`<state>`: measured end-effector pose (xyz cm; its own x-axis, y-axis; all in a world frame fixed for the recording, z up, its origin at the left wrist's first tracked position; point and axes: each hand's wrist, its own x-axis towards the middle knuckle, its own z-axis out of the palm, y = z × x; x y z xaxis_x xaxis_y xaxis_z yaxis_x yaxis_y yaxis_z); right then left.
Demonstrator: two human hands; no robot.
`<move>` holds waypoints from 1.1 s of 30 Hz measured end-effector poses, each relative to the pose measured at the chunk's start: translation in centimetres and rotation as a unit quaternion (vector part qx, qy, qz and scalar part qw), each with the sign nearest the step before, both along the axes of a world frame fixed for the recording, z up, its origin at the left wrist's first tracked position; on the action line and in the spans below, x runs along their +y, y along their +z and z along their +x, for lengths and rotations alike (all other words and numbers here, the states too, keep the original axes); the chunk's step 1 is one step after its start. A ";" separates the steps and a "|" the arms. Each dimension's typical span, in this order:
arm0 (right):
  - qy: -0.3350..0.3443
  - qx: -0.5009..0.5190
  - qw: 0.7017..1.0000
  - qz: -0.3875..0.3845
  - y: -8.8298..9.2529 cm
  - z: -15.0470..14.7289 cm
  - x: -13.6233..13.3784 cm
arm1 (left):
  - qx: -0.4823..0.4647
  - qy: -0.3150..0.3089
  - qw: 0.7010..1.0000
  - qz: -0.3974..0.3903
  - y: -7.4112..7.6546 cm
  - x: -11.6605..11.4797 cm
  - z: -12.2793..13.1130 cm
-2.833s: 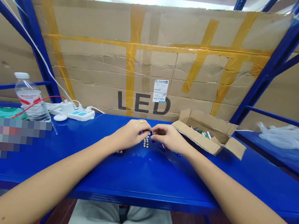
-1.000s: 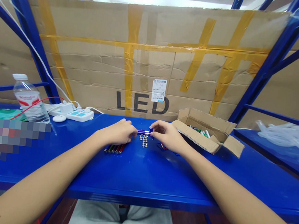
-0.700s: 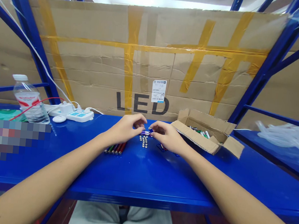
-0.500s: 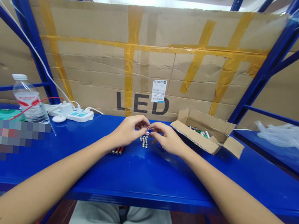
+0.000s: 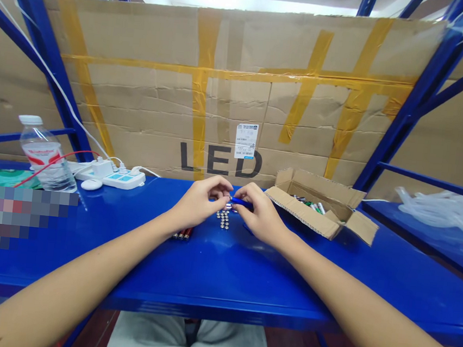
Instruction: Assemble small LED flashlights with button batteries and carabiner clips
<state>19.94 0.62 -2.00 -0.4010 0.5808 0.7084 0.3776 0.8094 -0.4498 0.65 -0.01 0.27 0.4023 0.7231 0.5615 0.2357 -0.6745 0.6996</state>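
Both my hands meet just above the middle of the blue table. My right hand (image 5: 262,214) is closed around a slim blue pen-like tube (image 5: 242,202), which points left. My left hand (image 5: 202,200) pinches a small silver piece (image 5: 228,206) at the tube's left end; whether the two are joined cannot be made out. Right below the fingertips, several small round silver button cells (image 5: 225,220) lie in short rows. Several dark red tubes with silver ends (image 5: 184,234) lie side by side under my left wrist, partly hidden by it.
An open cardboard box (image 5: 314,206) with small metallic cylinders in it stands at right. On the left are a white power strip (image 5: 122,178), a round white object (image 5: 92,184) and a water bottle (image 5: 47,156). Clear plastic pieces (image 5: 448,216) lie far right. A large cardboard sheet (image 5: 160,106) backs the table.
My right hand has turned and lifted slightly, so more of the blue tube shows between the hands. The left hand has hardly moved.
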 end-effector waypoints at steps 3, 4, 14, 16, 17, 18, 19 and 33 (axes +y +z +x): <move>0.006 -0.010 1.000 0.013 0.2 0.0 -0.2 | -0.007 -0.023 1.000 -0.015 -0.1 0.1 -0.1; 0.008 -0.013 1.000 0.016 0.2 0.0 -0.2 | -0.007 -0.027 0.999 -0.018 -0.1 0.1 -0.2; -0.016 -0.024 0.999 0.016 0.4 -0.1 -0.8 | 0.017 0.005 1.000 0.008 -0.1 -0.7 0.3; -0.011 -0.022 1.000 0.003 0.4 -0.2 -0.9 | 0.001 0.011 1.000 0.010 0.0 -0.7 0.2; -0.006 -0.020 1.000 0.001 0.4 -0.2 -0.9 | -0.004 0.007 1.000 0.010 0.1 -0.7 0.2; -0.003 -0.018 1.000 0.004 0.4 -0.2 -0.9 | -0.007 0.001 1.000 0.009 0.1 -0.7 0.1; -0.001 -0.015 1.000 0.013 0.3 -0.1 -0.8 | -0.008 -0.004 1.000 0.007 0.2 -0.7 0.1; 0.041 -0.046 0.993 0.096 0.4 0.4 -0.8 | 0.007 -0.018 0.999 0.050 0.1 -0.5 -0.3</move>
<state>20.38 -0.14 -1.62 -0.5103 0.4012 0.7607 0.3391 0.9067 -0.2508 0.35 -0.52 0.38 0.4360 0.6490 0.6235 0.2197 -0.7486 0.6256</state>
